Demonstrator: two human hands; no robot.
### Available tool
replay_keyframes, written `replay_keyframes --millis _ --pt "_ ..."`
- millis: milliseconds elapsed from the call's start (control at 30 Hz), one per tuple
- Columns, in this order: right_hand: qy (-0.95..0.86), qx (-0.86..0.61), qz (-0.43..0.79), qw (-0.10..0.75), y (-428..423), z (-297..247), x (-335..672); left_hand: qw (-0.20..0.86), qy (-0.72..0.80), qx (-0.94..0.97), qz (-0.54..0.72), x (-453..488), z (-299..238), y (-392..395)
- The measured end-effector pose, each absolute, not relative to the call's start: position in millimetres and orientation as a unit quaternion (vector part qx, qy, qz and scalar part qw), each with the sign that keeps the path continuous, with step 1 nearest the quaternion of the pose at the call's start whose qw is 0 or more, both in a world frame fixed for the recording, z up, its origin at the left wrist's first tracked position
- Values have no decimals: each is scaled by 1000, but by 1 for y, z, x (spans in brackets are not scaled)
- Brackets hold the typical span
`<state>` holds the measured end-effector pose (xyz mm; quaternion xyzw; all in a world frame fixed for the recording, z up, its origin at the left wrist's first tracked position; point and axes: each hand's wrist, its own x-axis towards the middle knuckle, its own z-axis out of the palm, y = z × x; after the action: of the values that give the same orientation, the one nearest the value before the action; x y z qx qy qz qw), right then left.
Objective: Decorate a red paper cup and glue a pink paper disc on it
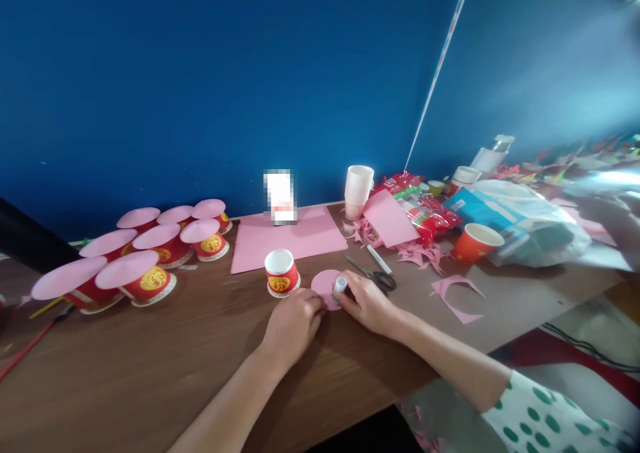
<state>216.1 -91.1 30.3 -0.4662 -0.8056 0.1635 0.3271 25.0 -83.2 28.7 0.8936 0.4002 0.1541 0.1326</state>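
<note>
A pink paper circle (323, 284) lies on the wooden table (150, 366). My left hand (293, 323) rests closed at the circle's left edge and pins it down. My right hand (367, 303) is wrapped round a small white-tipped glue stick (341, 285), whose tip touches the circle. An upside-down red paper cup (281, 272) with a gold emblem stands just left of the circle. Black-handled scissors (377, 276) lie right behind my right hand.
Several upside-down red cups topped with pink discs (140, 276) fill the left. A pink sheet (295, 236), stacked white cups (358, 191), pink scraps (457, 300), an upright red cup (475, 242) and plastic bags (525, 220) lie behind and right. A blue wall (200, 93) backs the table.
</note>
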Motion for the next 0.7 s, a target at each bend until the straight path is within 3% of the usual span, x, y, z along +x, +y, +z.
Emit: replay_keyframes --millis 133,333,400,533,700 --pt "-791 -469 217 329 -94 37 224 134 396 896 153 25 29 -82" --pt "-654 -479 369 454 -82 48 241 118 398 896 155 27 27 -82" --pt "-657 -493 334 461 -71 47 245 118 393 897 165 26 26 -83" --pt "-687 -596 150 388 -44 44 252 121 383 897 186 26 24 -83" --pt "-649 -676 55 344 -16 41 258 126 389 888 208 26 24 -83"
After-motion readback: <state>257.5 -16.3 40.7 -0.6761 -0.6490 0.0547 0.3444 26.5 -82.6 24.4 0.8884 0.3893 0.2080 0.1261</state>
